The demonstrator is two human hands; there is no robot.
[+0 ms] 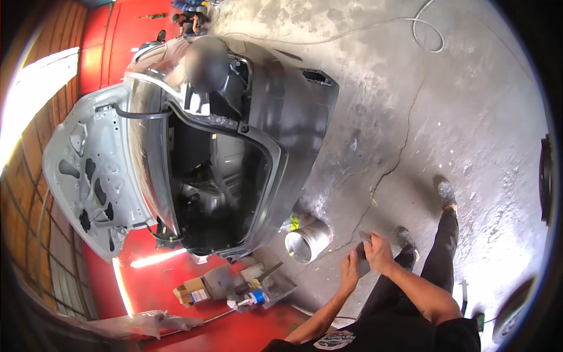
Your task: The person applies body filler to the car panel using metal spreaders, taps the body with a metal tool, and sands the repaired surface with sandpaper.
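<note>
My left hand and my right hand are close together in front of my body, with closed fingers. Between them is a thin, flat, dark grey piece, like a sheet of sandpaper or a thin pad; its exact kind is unclear. Both hands grip it, the right one at its upper edge. Just left of my hands a metal bucket stands on the floor. Beyond it is a dark grey car body with its trunk opening exposed and its pale grey lid raised.
A hose loops across the cracked concrete floor. An open cardboard box and a blue-labelled container lie by the red wall. Another person crouches beyond the car. A wheel is at lower right.
</note>
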